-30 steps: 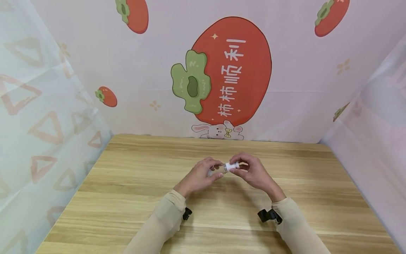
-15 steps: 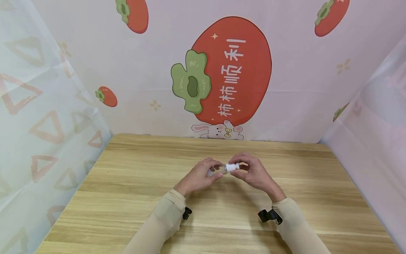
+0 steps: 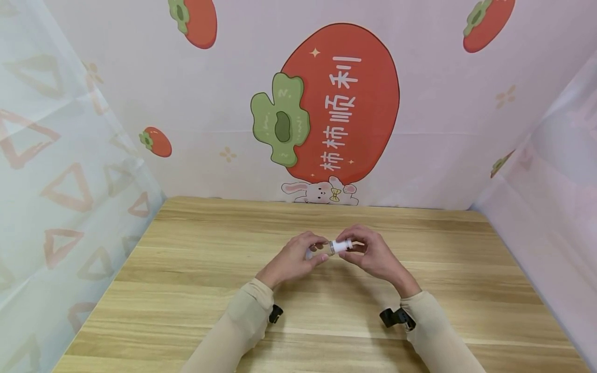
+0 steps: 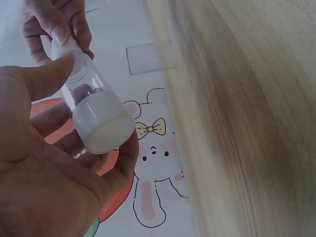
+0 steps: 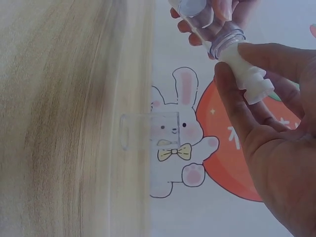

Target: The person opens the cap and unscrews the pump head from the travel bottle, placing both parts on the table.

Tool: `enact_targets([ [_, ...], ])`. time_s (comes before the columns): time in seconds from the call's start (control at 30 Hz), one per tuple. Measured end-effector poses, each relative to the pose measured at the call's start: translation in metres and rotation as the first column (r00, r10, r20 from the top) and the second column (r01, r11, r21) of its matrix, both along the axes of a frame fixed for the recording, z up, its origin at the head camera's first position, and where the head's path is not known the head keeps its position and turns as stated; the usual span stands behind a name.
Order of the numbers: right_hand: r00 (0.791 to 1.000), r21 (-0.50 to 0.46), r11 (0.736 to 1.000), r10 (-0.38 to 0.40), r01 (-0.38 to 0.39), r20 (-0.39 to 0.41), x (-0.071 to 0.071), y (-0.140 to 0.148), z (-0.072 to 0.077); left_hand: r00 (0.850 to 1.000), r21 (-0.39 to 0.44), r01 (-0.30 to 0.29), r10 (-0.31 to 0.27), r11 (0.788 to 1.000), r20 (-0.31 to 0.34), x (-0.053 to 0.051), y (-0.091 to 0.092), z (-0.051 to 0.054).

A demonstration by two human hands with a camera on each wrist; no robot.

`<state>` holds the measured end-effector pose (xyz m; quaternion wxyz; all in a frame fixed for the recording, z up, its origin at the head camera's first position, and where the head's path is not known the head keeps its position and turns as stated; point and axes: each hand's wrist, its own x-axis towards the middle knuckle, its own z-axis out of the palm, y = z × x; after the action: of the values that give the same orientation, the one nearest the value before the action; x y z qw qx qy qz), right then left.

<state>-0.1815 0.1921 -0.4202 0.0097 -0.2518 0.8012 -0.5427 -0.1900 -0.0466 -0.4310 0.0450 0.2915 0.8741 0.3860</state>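
A small clear pump bottle (image 4: 102,121) with a white base is tilted between the two hands above the table. My left hand (image 3: 294,257) holds its clear body, thumb on one side and fingers on the other. At the other end, my right hand (image 3: 373,254) pinches the white pump top (image 5: 238,60) between thumb and fingers. The pump top meets the bottle's clear neck; whether it is screwed tight I cannot tell. A clear, colourless cylindrical cap (image 5: 150,131) stands on the table near the back edge, apart from both hands.
The wood-grain table (image 3: 196,311) ends at a cloth backdrop (image 3: 210,176) printed with persimmons and a rabbit. Pale cloth walls (image 3: 60,171) rise along both sides. Black camera mounts (image 3: 396,318) sit at both wrists.
Right-hand fingers have shifted slightly around the white pump top. The left hand and the bottle stay in nearly the same place.
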Motion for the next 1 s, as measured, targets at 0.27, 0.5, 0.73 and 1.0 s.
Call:
enact_targets([
  [0.27,0.999,0.013,0.999,-0.037,0.037,-0.004,0.0004,-0.0026,0.0021,1.0,0.002,0.002,-0.002,1.0,0.018,0.0021,0.0005,0.0011],
  [0.5,1.0,0.003,1.0,-0.026,0.026,0.002,0.0007,-0.0032,0.0031,1.0,0.0,-0.001,0.001,1.0,0.019,0.0021,0.0002,0.0015],
  [0.73,0.998,0.012,1.0,-0.018,0.018,0.052,0.0007,-0.0015,0.0024,1.0,0.004,-0.009,0.009,1.0,0.021,0.002,-0.0006,0.0011],
  [1.0,0.996,-0.021,1.0,0.001,0.0,0.085,0.0004,-0.0008,0.0034,1.0,0.015,-0.008,0.008,1.0,0.02,0.0013,-0.0013,0.0005],
])
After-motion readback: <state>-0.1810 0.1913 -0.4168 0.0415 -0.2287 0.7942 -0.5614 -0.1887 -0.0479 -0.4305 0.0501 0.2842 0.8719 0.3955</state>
